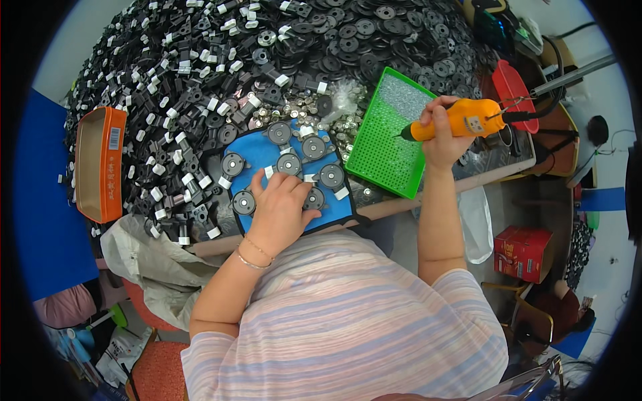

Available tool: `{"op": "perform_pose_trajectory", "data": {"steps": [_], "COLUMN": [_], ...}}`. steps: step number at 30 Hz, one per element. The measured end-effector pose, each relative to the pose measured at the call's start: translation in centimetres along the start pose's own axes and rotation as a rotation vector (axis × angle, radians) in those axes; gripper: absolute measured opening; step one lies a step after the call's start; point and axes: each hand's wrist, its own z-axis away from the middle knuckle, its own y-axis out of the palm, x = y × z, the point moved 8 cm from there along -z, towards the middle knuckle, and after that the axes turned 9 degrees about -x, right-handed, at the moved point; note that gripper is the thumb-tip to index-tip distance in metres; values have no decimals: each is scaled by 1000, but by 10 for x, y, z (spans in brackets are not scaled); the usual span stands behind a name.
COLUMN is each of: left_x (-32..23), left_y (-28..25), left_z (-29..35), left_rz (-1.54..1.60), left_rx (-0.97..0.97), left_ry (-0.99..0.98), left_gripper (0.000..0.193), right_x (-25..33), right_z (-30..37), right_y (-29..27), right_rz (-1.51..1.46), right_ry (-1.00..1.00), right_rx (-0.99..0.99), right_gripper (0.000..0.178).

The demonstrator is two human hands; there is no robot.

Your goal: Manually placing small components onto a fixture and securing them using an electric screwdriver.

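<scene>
My left hand [277,207] rests on a blue mat [253,148], fingers bent over the parts and thumb held out to the side. Beneath and around it lie several round black wheel-like parts [313,148] with grey centres and white tabs; the hand touches those in the middle. My right hand [441,147] is wrapped round an orange electric screwdriver [471,119], raised above a green perforated tray [381,167]. The tool's black tip points left over the tray. Small shiny pieces, probably screws, fill the tray's far end [404,95].
A big heap of black parts with white ends [194,87] covers the table's left and back, beside piled black discs [374,30]. Small silver metal pieces [287,110] lie behind the mat. An orange box [115,194] stands left, a red tray [515,90] right. The screwdriver's cord [535,115] runs right.
</scene>
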Motion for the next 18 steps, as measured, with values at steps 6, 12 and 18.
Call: {"op": "perform_pose_trajectory", "data": {"steps": [6,12,18], "left_x": [2,4,6], "left_y": [1,3,3], "left_z": [0,0,0], "left_rz": [9,46,77], "left_rx": [10,-15,-19], "left_ry": [-8,-6,-19], "left_gripper": [43,43,41], "right_x": [-6,16,36], "right_z": [0,1,59], "right_y": [2,7,75], "right_rz": [19,-147,-251], "right_ry": [16,50,176], "right_rx": [70,15,365], "right_gripper": [21,23,26]}}
